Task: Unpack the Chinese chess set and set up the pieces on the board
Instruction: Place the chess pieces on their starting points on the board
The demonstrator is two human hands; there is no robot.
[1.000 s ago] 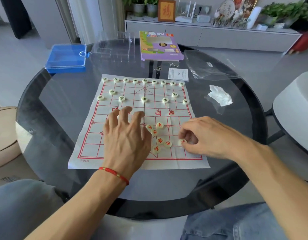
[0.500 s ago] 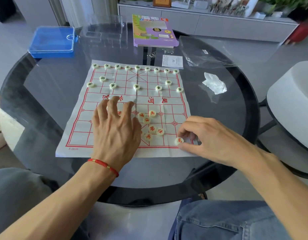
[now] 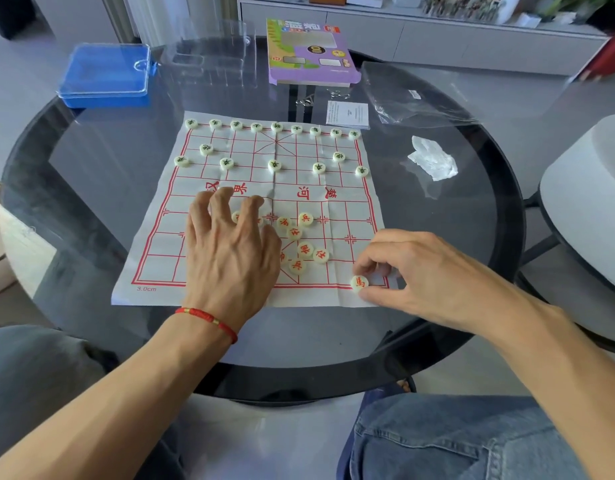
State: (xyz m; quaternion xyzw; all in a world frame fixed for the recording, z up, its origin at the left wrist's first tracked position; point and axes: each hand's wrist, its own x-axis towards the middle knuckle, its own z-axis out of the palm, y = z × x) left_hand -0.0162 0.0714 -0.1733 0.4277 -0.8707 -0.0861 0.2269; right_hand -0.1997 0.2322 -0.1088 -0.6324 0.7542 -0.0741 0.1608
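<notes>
Right hand (image 3: pixel 427 271) pinches the horse piece (image 3: pixel 359 282); seat it squarely on its crossing while the spread left hand (image 3: pixel 230 251) steadies the board (image 3: pixel 333 202).

A single head-worn wide-angle view looks forward and steeply down from the seated person's side of the round dark glass desk (image 3: pixel 91 216). It sits close above the white cloth board with red grid lines (image 3: pixel 250 150), the forearms entering from the bottom edge, a low grey cabinet (image 3: pixel 437 39) across the top.

left hand (image 3: pixel 230 251) spread flat, right hand (image 3: pixel 420 271) curled, fingertips pinching
</notes>
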